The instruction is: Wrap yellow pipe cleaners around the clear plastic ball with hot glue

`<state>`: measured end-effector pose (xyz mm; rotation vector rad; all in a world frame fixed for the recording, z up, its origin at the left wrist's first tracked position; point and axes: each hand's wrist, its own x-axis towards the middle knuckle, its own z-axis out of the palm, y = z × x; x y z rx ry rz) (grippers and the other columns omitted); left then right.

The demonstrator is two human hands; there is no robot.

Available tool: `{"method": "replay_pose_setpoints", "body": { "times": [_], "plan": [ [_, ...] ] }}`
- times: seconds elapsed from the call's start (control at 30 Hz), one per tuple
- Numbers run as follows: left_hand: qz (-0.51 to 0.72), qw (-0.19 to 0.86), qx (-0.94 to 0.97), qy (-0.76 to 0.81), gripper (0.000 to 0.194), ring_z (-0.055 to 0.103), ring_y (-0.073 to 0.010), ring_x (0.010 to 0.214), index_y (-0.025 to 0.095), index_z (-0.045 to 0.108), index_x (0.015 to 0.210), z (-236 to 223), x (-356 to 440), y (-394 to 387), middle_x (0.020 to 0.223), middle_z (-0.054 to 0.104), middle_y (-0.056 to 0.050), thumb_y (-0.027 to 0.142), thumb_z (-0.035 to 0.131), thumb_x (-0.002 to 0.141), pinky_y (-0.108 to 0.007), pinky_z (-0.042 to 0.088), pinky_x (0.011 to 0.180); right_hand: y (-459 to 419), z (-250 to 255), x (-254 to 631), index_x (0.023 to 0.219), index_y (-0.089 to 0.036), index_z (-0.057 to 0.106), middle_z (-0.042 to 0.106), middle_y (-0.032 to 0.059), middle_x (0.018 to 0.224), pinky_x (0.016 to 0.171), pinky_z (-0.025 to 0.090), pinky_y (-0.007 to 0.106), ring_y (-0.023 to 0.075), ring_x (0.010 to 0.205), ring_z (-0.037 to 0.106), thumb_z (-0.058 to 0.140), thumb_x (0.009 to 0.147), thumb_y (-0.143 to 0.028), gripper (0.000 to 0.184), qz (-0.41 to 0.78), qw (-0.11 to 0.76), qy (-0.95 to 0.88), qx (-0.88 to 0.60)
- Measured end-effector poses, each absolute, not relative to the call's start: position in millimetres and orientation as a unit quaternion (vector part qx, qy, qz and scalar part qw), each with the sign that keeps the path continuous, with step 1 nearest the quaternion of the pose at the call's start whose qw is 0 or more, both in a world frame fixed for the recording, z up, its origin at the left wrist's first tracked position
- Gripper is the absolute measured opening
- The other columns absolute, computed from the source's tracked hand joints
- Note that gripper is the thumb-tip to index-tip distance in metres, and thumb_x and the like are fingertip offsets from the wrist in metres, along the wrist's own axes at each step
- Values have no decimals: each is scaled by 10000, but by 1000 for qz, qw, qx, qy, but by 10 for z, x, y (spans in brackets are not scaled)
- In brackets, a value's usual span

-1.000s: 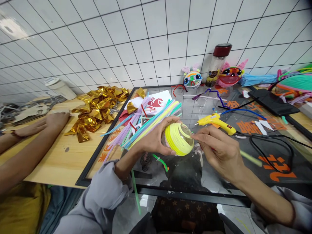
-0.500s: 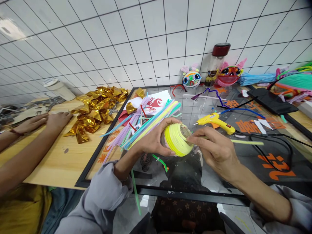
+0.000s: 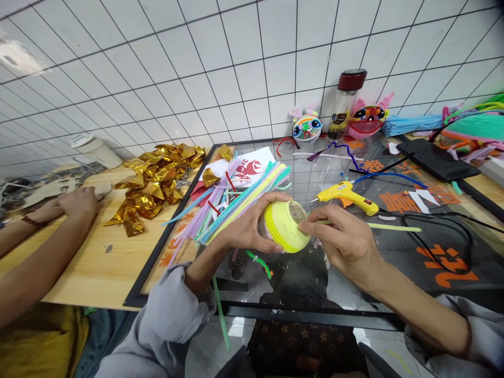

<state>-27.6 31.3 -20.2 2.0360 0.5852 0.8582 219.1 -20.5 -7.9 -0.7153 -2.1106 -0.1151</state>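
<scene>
Left hand (image 3: 250, 228): fingers and thumb curved around the left side of the ball, clamped on it; grip as a second ago.

Right hand (image 3: 348, 244): fingertips together, pinching a pale yellow strip (image 3: 394, 227) against the ball's right side; a second ago they were nearer its right edge.

Yellow-wound ball (image 3: 286, 231): clear globe, banded in two yellows, part uncovered; held up over the dark-framed glass panel (image 3: 307, 184).

Strip's free end: now nearly level, right of the hand; a second ago, sloping downward.

Glue gun (image 3: 346, 197): yellow, lying just beyond the right hand, unmoved.

Bundle of fuzzy stems (image 3: 246, 202): pastel, beyond the left hand.

Two decorated balls, one multicoloured (image 3: 307, 128), one pink (image 3: 367, 119): at the wall, bottle (image 3: 346, 105) between.

Gold foil pieces (image 3: 157, 181): heaped, left.

Co-worker's hands (image 3: 81, 202): far left, drawn back from their earlier reach.
</scene>
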Motion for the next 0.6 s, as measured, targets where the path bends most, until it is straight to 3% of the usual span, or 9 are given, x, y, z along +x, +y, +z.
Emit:
{"method": "replay_pose_setpoints", "body": {
  "times": [0.6],
  "plan": [
    [338,430,796,257,914,517,-359,1336,295,479,1345,-177,-267,304,1400,527,-97,371,937,559,-538,377,1175,-214,-56,2168,1020,-162,673,701,106,934,654,531,300,198,803,669,480,800,107,397,-66,445,-847,-282]
  ]
}}
